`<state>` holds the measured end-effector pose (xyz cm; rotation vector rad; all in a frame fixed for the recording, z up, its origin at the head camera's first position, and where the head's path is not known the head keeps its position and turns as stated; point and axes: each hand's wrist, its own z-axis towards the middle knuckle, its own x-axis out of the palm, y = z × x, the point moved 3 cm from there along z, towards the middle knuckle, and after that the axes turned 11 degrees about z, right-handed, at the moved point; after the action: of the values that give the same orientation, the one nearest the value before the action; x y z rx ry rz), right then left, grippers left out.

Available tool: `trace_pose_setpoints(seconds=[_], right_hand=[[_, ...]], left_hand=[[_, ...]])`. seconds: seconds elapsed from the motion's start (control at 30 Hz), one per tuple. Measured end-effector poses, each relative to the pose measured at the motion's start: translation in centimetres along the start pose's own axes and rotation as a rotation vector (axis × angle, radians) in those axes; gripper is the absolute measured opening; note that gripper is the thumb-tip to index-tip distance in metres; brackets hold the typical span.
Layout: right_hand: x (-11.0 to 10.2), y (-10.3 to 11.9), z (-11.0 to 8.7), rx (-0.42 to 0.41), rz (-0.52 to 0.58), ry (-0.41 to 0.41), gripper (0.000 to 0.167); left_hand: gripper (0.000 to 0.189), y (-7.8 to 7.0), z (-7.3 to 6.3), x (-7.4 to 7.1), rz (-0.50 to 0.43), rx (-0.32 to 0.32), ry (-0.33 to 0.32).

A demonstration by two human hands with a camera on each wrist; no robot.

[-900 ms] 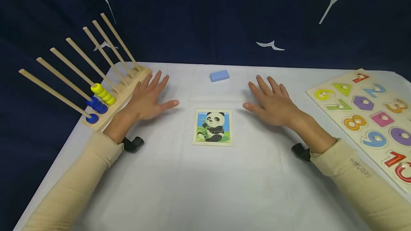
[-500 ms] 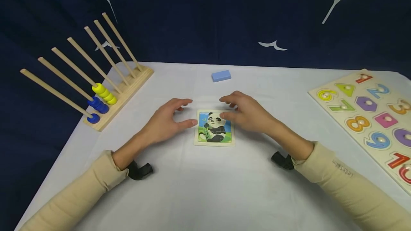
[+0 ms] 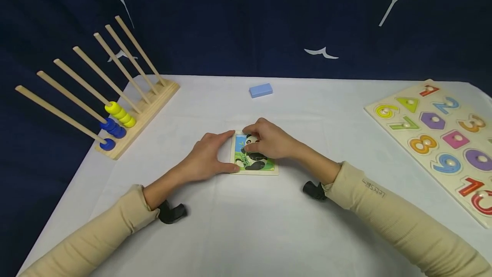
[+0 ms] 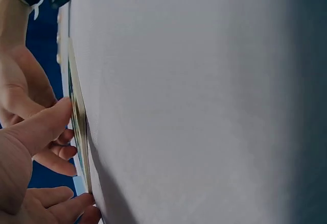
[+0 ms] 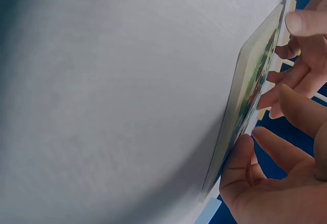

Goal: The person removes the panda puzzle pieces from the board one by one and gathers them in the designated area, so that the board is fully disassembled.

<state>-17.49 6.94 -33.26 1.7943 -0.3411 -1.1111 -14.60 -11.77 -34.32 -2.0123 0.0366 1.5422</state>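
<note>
A small square panda jigsaw puzzle [image 3: 256,165] in a pale wooden frame lies flat on the white table, partly hidden by both hands. My left hand [image 3: 203,157] holds its left side, thumb at the near left corner and index finger at the far left corner. In the left wrist view that thumb [image 4: 59,114] rests on the puzzle's edge. My right hand [image 3: 270,140] reaches over the upper right of the picture, fingers bent. The right wrist view has its fingertips [image 5: 240,152] touching the puzzle's far part, while the thumb [image 5: 299,104] stays off the surface.
A blue block [image 3: 261,90] lies beyond the puzzle. At the left stands a wooden peg counter [image 3: 153,108] with tall rods and yellow and blue beads. A number-and-shape peg board [image 3: 430,125] lies at the right. A dark curtain [image 3: 230,25] hangs behind the table.
Both hands have come inward from the sides to the puzzle. The left now holds its left side; the right has moved left over its top. The puzzle lies in place.
</note>
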Motion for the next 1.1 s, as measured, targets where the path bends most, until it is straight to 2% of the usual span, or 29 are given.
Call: trace_pose_setpoints(seconds=[0.4,0.63,0.87,1.1], right_hand=[[0.39,0.04,0.38,-0.001,-0.067,0.02,0.044],[0.7,0.16,0.67,0.045,-0.09,0.006,0.047],[0.67,0.22,0.83,0.072,-0.091,0.008,0.046],[0.64,0.15,0.86,0.091,-0.081,0.013,0.046]], left_hand=[[0.087,-0.21,0.09,0.13,0.085,0.038,0.033],[0.083,0.05,0.18,-0.01,0.113,0.047,0.036],[0.064,-0.15,-0.2,-0.19,0.127,0.114,0.011],[0.052,-0.31,-0.22,-0.17,0.198,0.146,0.033]])
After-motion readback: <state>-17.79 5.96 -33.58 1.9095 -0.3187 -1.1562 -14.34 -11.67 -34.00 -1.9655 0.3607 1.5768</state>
